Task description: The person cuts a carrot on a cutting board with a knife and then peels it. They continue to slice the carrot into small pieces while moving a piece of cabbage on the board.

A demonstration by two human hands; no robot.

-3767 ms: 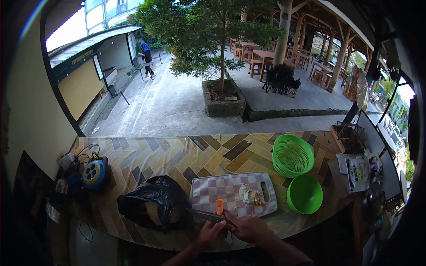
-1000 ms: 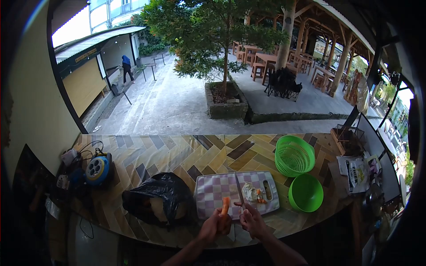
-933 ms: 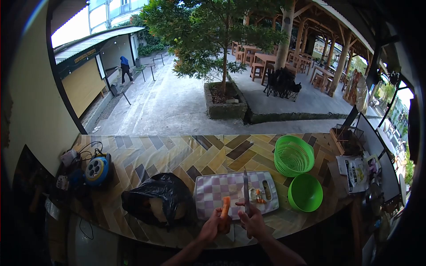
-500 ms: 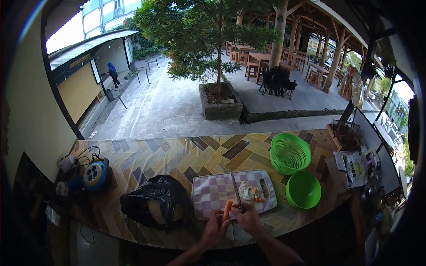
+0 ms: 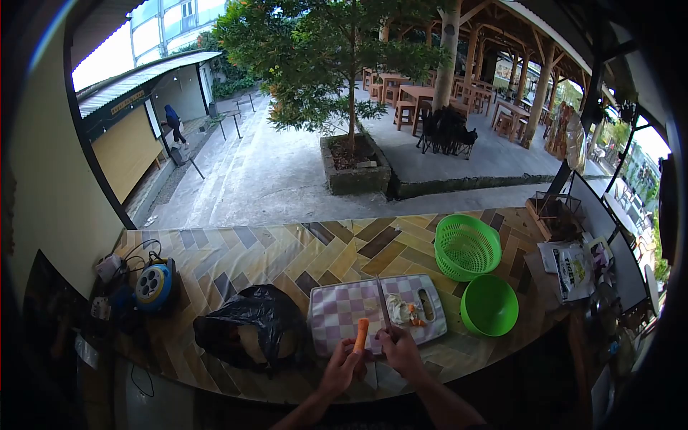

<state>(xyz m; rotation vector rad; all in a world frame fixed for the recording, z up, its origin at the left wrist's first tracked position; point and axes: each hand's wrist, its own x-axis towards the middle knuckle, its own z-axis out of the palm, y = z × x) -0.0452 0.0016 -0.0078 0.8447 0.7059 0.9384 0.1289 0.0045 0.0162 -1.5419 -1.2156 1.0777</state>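
We see the left hand [image 5: 342,369] gripping a slim orange carrot [image 5: 361,335], long axis pointing away, just left of the long narrow-bladed metal knife [image 5: 383,304] clenched in the right hand [image 5: 403,355].

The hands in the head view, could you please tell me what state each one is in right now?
Left hand: closed, holding an orange carrot.
Right hand: closed, holding a knife.
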